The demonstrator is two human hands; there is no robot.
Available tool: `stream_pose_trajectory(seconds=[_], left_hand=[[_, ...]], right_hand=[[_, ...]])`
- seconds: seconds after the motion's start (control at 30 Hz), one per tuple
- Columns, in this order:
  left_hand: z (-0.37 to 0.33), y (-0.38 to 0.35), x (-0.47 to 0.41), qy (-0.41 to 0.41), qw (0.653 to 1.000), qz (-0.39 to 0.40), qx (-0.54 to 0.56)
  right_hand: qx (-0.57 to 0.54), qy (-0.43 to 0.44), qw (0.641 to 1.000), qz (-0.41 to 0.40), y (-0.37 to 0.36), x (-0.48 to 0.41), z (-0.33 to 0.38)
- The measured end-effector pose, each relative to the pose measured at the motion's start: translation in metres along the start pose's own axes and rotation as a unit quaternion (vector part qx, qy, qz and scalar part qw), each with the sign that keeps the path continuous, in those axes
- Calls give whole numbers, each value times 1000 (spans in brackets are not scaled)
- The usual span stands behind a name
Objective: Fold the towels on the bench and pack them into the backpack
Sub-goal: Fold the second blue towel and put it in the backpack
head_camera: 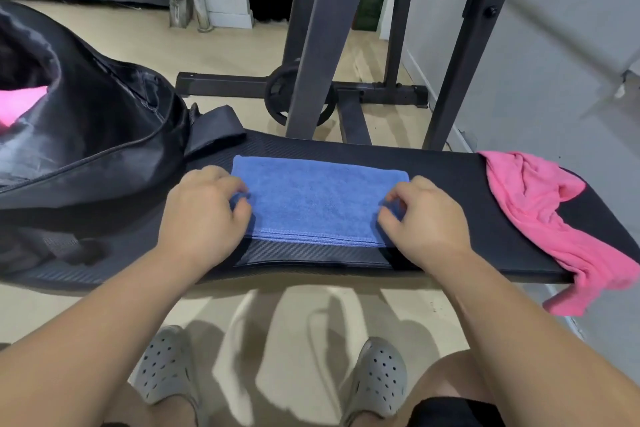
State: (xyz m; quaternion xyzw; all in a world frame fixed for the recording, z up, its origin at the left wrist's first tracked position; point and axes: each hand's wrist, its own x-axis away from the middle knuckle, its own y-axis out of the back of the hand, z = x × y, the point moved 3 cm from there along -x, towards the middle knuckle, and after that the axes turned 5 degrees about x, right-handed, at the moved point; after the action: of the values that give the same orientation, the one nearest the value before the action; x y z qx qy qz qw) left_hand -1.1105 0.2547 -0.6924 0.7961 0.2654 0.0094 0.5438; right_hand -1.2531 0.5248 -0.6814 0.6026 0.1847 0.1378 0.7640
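Pinching the blue towel (318, 198) at its two short ends, the left hand (204, 215) and the right hand (422, 218) each have curled fingers closed on a small lift of cloth. The towel lies flat in the middle of the bench (450, 184), already folded to a narrow rectangle, with its stitched hem toward the person. I judge that the next fold, or the lift toward the backpack, is about to come.

The first danger is that the layers separate. Each hand holds only a little cloth at the edge, and I cannot tell if the pinch takes all layers or only the top one. If it takes only the top one, the towel will open when it is raised, and the fold is lost.

The second danger is at the backpack (104, 121), which rests at the left end of the bench, near the towel. Its mouth is open and something pink (20, 104) is already inside, but the soft rim sags. A limp towel carried by two ends can catch on this rim and crumple.

The third danger is the pink towel (540, 204). It lies unfolded on the right end of the bench, and part of it hangs over the edge. A sweep of the right arm could pull it down to the floor.
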Motion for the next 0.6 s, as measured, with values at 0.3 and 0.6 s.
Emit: stream_pose_trajectory(seconds=[0.3, 0.6], left_hand=[[-27, -63, -29, -35, 975, 200, -93], [-12, -66, -34, 30, 970, 232, -73]], right_hand=[[21, 101, 987, 122, -66, -38, 71], [55, 16, 987, 147, -72, -49, 31]])
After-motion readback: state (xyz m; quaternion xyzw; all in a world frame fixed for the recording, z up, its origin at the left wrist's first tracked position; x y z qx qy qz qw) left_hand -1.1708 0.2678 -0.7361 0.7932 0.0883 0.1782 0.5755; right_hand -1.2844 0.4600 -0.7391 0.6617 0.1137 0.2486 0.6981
